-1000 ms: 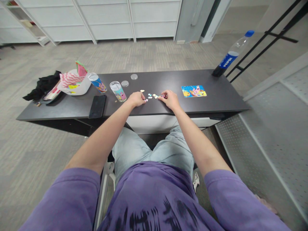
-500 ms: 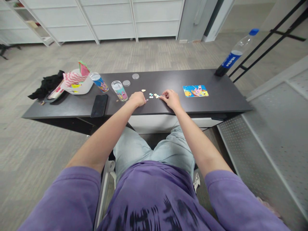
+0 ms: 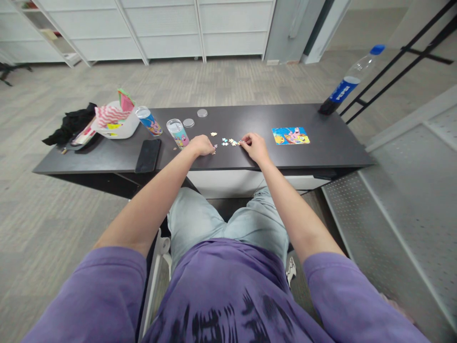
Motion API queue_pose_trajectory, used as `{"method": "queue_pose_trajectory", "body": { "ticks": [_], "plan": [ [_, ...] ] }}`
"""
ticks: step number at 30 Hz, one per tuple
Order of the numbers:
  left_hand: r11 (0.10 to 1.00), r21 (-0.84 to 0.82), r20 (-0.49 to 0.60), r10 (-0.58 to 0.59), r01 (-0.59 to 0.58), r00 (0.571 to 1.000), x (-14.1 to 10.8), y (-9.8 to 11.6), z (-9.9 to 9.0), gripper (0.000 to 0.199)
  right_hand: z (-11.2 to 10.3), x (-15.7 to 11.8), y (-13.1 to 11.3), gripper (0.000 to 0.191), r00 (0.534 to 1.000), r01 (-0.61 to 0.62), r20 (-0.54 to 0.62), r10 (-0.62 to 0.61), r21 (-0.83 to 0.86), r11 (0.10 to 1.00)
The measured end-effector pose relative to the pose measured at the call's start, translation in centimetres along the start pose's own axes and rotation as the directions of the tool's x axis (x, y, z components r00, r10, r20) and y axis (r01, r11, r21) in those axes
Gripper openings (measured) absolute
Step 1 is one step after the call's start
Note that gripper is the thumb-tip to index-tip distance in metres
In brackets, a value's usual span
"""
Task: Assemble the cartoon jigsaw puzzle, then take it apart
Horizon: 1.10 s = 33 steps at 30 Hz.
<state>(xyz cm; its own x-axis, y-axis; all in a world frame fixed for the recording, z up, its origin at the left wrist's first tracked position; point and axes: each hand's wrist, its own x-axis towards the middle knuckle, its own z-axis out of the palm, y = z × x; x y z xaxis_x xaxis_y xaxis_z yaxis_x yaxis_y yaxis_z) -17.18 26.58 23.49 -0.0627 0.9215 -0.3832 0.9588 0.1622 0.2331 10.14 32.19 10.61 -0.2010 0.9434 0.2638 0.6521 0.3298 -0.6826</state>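
Observation:
Several small jigsaw puzzle pieces [image 3: 224, 142] lie on the dark desk between my hands. My left hand [image 3: 202, 145] is closed at the left of them, its fingertips down on a pinkish puzzle piece [image 3: 214, 152] partly hidden by the fingers. At the right end of the group, my right hand [image 3: 254, 146] pinches a puzzle piece [image 3: 240, 143] at the desk surface. A pale loose piece [image 3: 213, 134] sits behind my left hand. Right of my hands lies a colourful cartoon picture card [image 3: 291, 136].
Two clear cartoon-printed cans, the nearer can [image 3: 177, 133] and the farther can [image 3: 148, 121], stand left, with two round lids [image 3: 188, 123] behind. A phone [image 3: 147, 156], a white basket [image 3: 119, 128] and black cloth [image 3: 71, 124] are farther left. A Pepsi bottle [image 3: 342, 88] stands back right.
My left hand has shifted slightly left, uncovering pinkish pieces by its fingertips. My right hand stays almost where it was.

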Motion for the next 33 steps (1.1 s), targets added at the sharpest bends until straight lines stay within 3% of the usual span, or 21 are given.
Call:
{"method": "queue_pose_trajectory", "body": {
  "ticks": [5, 9, 16, 21, 30, 33],
  "plan": [
    [1.0, 0.024, 0.126, -0.015, 0.012, 0.992, -0.7, -1.1, -1.0, 0.032, 0.0, 0.1, 0.1, 0.024, 1.0, -0.022, -0.013, 0.022, 0.024, 0.999],
    [1.0, 0.025, 0.142, -0.013, 0.01, 0.99, -0.7, -1.2, -1.0, 0.031, -0.1, 0.1, -0.1, 0.026, 0.999, -0.037, -0.027, 0.038, 0.031, 0.999],
    [0.999, -0.003, 0.021, 0.038, -0.038, 0.999, -0.5, -1.1, 0.1, 0.039, -0.3, 0.0, -0.7, 0.027, 0.986, -0.108, -0.127, 0.106, -0.013, 0.994],
    [0.999, -0.035, 0.024, 0.029, -0.028, 0.999, -0.4, -1.3, 0.5, 0.03, -0.6, -1.0, -1.6, 0.02, 0.97, -0.164, -0.192, 0.146, -0.081, 0.983],
    [0.995, -0.092, -0.054, 0.044, -0.049, 0.998, -1.0, -0.9, 1.3, 0.029, -1.3, -1.7, -2.4, 0.027, 0.99, -0.096, -0.111, 0.088, -0.071, 0.993],
    [0.982, -0.15, -0.149, 0.09, -0.113, 0.985, -2.0, -0.9, 0.2, 0.021, -1.4, -1.5, -2.3, 0.026, 0.993, -0.074, -0.09, 0.071, -0.03, 0.997]
  ]
}}
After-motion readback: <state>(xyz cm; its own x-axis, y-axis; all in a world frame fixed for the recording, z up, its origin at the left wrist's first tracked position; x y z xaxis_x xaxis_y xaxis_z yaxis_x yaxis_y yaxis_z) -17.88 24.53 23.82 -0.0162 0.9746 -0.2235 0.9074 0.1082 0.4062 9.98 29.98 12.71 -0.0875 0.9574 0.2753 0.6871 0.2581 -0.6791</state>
